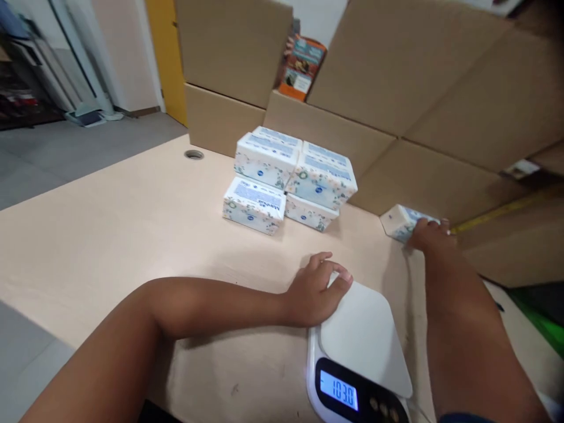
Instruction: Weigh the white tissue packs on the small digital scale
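My left hand [318,289] rests on the near left corner of a white kitchen scale [361,341], fingers curled loosely over its plate, holding nothing. The scale's blue display [339,390] reads 103.0. My right hand [429,235] reaches to the far right and grips a white flowered tissue pack [400,221] at the table's right edge, beside a cardboard box. A pile of several like tissue packs [288,179] stands on the table further back, left of the right hand.
Open cardboard boxes [396,88] line the back and right of the pale wooden table [110,235]. An orange printed packet [302,64] sticks up between two boxes. A cable hole [194,154] is in the table's far left. A green object [546,317] lies low right.
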`<state>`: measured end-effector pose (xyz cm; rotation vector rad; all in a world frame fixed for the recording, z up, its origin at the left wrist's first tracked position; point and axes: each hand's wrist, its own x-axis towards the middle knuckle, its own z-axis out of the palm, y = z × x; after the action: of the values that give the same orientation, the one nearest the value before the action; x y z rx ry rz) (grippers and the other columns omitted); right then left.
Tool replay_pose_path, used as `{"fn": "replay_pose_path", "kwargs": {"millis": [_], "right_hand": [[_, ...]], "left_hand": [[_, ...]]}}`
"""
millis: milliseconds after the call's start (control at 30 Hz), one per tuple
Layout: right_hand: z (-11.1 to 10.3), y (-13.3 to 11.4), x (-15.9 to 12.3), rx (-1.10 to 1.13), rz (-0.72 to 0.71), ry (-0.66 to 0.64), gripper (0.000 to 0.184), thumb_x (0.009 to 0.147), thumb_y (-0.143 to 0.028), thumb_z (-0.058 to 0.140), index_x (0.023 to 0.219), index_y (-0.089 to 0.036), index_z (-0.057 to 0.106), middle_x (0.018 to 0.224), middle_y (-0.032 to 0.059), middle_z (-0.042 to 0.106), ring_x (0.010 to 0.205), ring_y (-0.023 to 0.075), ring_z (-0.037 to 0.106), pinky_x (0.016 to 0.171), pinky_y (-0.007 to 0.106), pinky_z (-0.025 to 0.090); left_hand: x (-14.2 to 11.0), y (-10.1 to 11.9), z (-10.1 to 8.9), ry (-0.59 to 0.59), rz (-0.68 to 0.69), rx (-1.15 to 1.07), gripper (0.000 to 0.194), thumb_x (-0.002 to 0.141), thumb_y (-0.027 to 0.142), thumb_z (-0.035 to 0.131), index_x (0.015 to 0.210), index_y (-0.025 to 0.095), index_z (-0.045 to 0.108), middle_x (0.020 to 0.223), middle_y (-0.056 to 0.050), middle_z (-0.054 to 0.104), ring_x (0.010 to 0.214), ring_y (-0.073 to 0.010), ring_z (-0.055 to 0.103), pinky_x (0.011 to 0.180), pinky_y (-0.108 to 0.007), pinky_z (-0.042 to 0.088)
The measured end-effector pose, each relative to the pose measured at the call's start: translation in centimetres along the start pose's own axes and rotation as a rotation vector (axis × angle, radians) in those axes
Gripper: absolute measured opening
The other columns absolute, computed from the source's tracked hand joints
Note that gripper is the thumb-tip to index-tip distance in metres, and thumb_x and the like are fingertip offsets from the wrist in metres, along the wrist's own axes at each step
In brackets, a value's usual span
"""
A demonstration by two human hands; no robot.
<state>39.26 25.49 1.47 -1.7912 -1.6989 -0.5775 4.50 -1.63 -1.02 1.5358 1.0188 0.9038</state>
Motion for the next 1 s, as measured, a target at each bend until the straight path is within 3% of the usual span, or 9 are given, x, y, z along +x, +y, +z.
{"fn": "replay_pose_path", "kwargs": {"millis": [100,200,267,333,467,600,733,833,1000], "right_hand": [[-1.5,-3.3,1.7,-0.001,0.049,-0.020,0.061,0.080,-0.017,0.084,0.048,-0.026,0.033,0.112,0.0393,0.080,0.132,0.0560,0.077,0.085,0.075,0.053],[-4.0,-8.3,3.0,0.062,-0.030,0.026,0.028,0.080,-0.007,0.078,0.064,-0.023,0.063,0.142,0.0418,0.076,0.151,0.0516,0.068,0.108,0.071,0.053],[-6.2,-12.6,2.4,0.191,-0.202,0.124,0.018,0.086,-0.006,0.069,0.088,-0.021,0.079,0.140,0.0389,0.079,0.144,0.0462,0.075,0.116,0.064,0.053],[-8.3,-17.4,0.2,0.395,-0.501,0.195,0.019,0.093,-0.016,0.066,0.099,-0.020,0.083,0.119,0.0328,0.086,0.121,0.0432,0.085,0.110,0.061,0.060],[-10.3,-27.0,-6.4,0.655,-0.900,-0.041,0.034,0.112,-0.044,0.055,0.104,-0.026,0.083,0.095,0.0113,0.088,0.089,0.0284,0.085,0.086,0.045,0.070],[-9.6,-33.4,-9.4,0.546,-0.875,-0.441,0.044,0.110,-0.055,0.061,0.130,-0.021,0.080,0.139,0.0177,0.084,0.130,0.0374,0.081,0.104,0.055,0.069],[-8.5,-36.1,-10.5,0.285,-0.784,-0.648,0.063,0.103,-0.057,0.072,0.147,-0.012,0.071,0.162,0.0251,0.071,0.149,0.0466,0.068,0.121,0.065,0.059],[-8.4,-36.1,-12.2,0.283,-0.866,-0.618,0.073,0.102,-0.063,0.071,0.151,-0.010,0.069,0.167,0.0281,0.067,0.150,0.0502,0.064,0.125,0.069,0.053],[-9.2,-35.3,-13.8,0.347,-1.046,-0.560,0.069,0.106,-0.066,0.065,0.147,-0.012,0.074,0.168,0.0270,0.067,0.139,0.0482,0.068,0.115,0.067,0.057]], "left_hand": [[-0.2,0.2,-0.2,-0.011,-0.058,-0.007,0.053,0.116,0.065,0.043,0.139,0.024,0.067,0.184,-0.017,0.045,0.183,-0.0281,0.030,0.150,-0.056,0.029],[-0.5,0.5,-0.4,-0.032,-0.077,0.019,0.058,0.115,0.065,0.042,0.148,0.024,0.067,0.190,-0.015,0.038,0.181,-0.0316,0.034,0.149,-0.059,0.030],[-0.5,0.6,-0.5,-0.047,-0.073,0.058,0.057,0.115,0.061,0.044,0.150,0.023,0.067,0.190,-0.016,0.038,0.181,-0.0320,0.034,0.149,-0.059,0.030],[-0.5,0.7,-0.5,-0.058,-0.063,0.103,0.057,0.116,0.058,0.044,0.151,0.021,0.067,0.189,-0.018,0.039,0.182,-0.0310,0.031,0.149,-0.057,0.029],[-0.3,0.8,-0.5,-0.059,-0.059,0.171,0.058,0.115,0.054,0.047,0.154,0.017,0.067,0.190,-0.019,0.037,0.184,-0.0307,0.027,0.151,-0.053,0.027],[-0.2,0.6,-0.4,-0.083,-0.040,0.181,0.063,0.113,0.053,0.047,0.160,0.013,0.064,0.190,-0.020,0.037,0.186,-0.0275,0.022,0.152,-0.049,0.025],[-0.1,0.2,-0.1,-0.077,-0.032,0.203,0.065,0.111,0.053,0.049,0.160,0.013,0.064,0.186,-0.020,0.043,0.178,-0.0359,0.038,0.149,-0.053,0.032],[0.1,-0.3,0.3,-0.054,-0.002,0.260,0.072,0.109,0.055,0.050,0.166,0.011,0.059,0.180,-0.023,0.052,0.166,-0.0418,0.054,0.144,-0.057,0.042],[0.4,-0.7,0.6,-0.088,0.037,0.325,0.072,0.111,0.056,0.046,0.166,0.011,0.063,0.172,-0.019,0.065,0.165,-0.0429,0.056,0.142,-0.057,0.046]]}}
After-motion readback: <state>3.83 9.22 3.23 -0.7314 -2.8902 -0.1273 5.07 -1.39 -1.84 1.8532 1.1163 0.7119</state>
